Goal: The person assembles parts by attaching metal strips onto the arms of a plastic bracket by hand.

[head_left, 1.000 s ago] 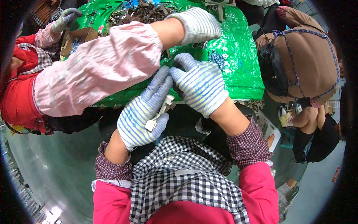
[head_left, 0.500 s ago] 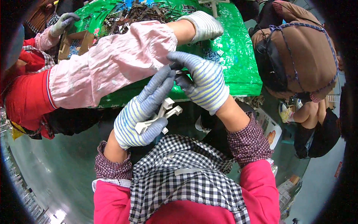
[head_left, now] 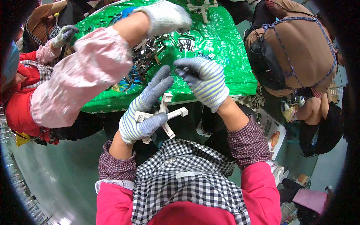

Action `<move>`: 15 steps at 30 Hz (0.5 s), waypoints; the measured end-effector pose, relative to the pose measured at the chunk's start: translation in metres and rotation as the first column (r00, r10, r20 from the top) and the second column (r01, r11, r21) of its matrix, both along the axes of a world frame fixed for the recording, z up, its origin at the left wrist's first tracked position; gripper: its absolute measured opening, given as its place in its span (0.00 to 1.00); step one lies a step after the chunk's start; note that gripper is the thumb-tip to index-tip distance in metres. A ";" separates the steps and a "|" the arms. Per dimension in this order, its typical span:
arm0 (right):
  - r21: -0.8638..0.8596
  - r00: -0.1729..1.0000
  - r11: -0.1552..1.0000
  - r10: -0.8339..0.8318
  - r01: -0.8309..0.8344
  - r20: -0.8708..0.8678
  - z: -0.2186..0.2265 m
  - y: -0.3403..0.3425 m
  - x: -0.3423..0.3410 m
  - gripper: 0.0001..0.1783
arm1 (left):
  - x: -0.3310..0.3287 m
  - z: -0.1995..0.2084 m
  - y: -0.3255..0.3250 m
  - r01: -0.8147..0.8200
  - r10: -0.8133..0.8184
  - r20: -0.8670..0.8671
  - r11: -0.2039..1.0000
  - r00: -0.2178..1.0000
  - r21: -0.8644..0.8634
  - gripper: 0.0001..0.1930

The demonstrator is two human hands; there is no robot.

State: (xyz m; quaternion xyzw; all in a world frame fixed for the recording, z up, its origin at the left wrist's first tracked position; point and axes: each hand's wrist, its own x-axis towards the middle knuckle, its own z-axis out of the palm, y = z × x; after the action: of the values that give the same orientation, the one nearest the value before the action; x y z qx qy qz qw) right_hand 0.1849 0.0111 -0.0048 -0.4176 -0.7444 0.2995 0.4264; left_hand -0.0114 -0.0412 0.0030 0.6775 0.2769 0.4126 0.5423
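The striped-gloved left hand (head_left: 141,128) pinches a white plastic cross (head_left: 174,114), likely light and stiff; best held mid-cross. The curled right hand's (head_left: 205,80) grip: can't tell.

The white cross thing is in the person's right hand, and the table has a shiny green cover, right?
Not quite: the head view shows the white cross-shaped piece in the person's left hand. The shiny green cover is just as you said.
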 end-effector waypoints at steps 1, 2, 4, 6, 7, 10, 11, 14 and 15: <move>-0.153 0.978 0.988 -0.019 -0.013 -0.206 0.002 0.002 0.000 0.11 | 0.001 0.001 -0.003 -0.046 0.049 0.027 0.993 0.998 -0.109 0.33; -0.327 0.923 0.943 -0.069 -0.063 -0.379 0.006 0.001 0.001 0.07 | 0.001 -0.001 -0.001 -0.081 0.081 0.002 0.996 0.997 -0.038 0.32; -0.472 0.930 0.879 -0.112 -0.072 -0.350 0.017 -0.003 0.006 0.08 | 0.000 0.000 0.001 -0.068 0.066 -0.034 0.996 0.997 -0.065 0.32; -0.502 0.933 0.862 -0.122 -0.069 -0.337 0.016 -0.005 0.007 0.08 | 0.001 -0.002 -0.001 -0.016 0.018 0.011 0.989 1.000 -0.150 0.33; -0.435 0.947 0.900 -0.125 -0.018 -0.297 0.010 -0.004 0.008 0.08 | 0.003 -0.001 -0.004 -0.012 0.014 0.012 0.989 1.000 -0.147 0.33; -0.386 0.940 0.921 -0.178 0.054 -0.292 -0.002 0.003 0.020 0.10 | 0.010 -0.004 -0.009 0.108 0.055 0.337 0.888 0.940 -0.447 0.37; -0.434 0.921 0.901 -0.183 0.017 -0.343 0.007 0.004 0.020 0.10 | 0.011 0.002 -0.012 0.076 0.123 0.357 0.866 0.926 -0.494 0.39; -0.490 0.920 0.858 -0.053 -0.156 -0.387 0.014 -0.004 0.015 0.11 | 0.005 -0.001 -0.008 -0.036 0.178 0.278 0.893 0.944 -0.449 0.36; -0.527 0.930 0.823 0.003 -0.210 -0.367 0.020 -0.010 0.014 0.12 | 0.004 0.000 -0.007 -0.074 0.215 0.258 0.882 0.942 -0.466 0.33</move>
State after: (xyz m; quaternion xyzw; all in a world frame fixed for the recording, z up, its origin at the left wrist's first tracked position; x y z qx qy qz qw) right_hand 0.1989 0.0015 0.0150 -0.4206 -0.5588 0.5965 0.3937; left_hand -0.0073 -0.0481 0.0030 0.4395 0.3288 0.4758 0.6873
